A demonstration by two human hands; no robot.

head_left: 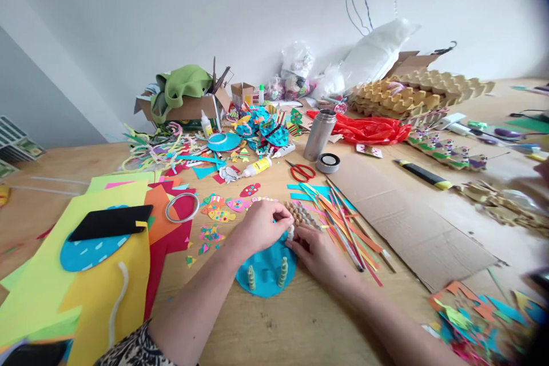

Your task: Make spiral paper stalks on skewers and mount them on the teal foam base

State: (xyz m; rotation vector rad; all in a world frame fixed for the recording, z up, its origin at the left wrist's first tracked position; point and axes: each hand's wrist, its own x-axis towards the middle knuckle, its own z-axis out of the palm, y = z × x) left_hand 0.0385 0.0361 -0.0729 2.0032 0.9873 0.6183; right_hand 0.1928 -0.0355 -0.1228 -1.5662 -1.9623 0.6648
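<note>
A round blue paper disc (266,283) lies on the table under my hands. Two pale green, ridged, twisted pieces, one on the left (251,278) and one on the right (282,272), stand on its near half. Above the disc's far right edge my left hand (262,227) is closed, thumb and fingers pinching the top of a small white piece (290,233). My right hand (319,249) pinches the same piece from the right, lower down. Fingertips hide most of it. Several decorated paper fish (222,215) lie beyond my left hand.
Red-handled scissors (301,172), a metal flask (319,136) and its cap (328,162) stand beyond my hands. Paintbrushes (343,234) and paper strips lie right, beside a cardboard sheet (412,223). Left are coloured papers (114,297), a tape ring (182,207) and a black phone (110,222).
</note>
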